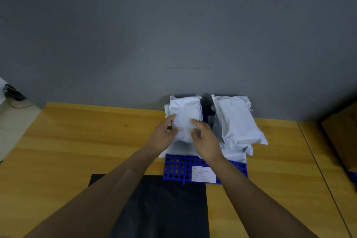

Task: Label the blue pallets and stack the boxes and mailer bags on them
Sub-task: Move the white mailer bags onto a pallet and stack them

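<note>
The blue pallet (177, 168) lies just below the middle of the frame on the worktop (77, 141), its far end against the wall (173, 25). A white label (203, 174) with small print, too fine to read, sits on its near edge. White mailer bags cover the rest of it in two piles side by side.

The top bag (185, 110) of the left pile lies lengthwise, running away from the camera, on flatter bags beneath it. Both hands are on it. The left hand (163, 135) lies against its left side with straight fingers (172, 120) touching the plastic. A small dark thing shows at that hand, too blurred to name. The right hand (205, 141) rests on the bag's near right part. Its fingers (195, 131) are bent and blurred, so I cannot tell whether they pinch the bag or only rest on it.

The right pile (237, 121) is topped by a puffy crumpled bag, tilted a little and overhanging the pallet's right side. A dark gap parts the two piles.

A black mat (168, 208) lies on the worktop at the bottom centre, its far edge touching the pallet's near edge, with both forearms above it. Brown cardboard (342, 137) shows at the right edge of the frame, beyond a seam in the wood.
</note>
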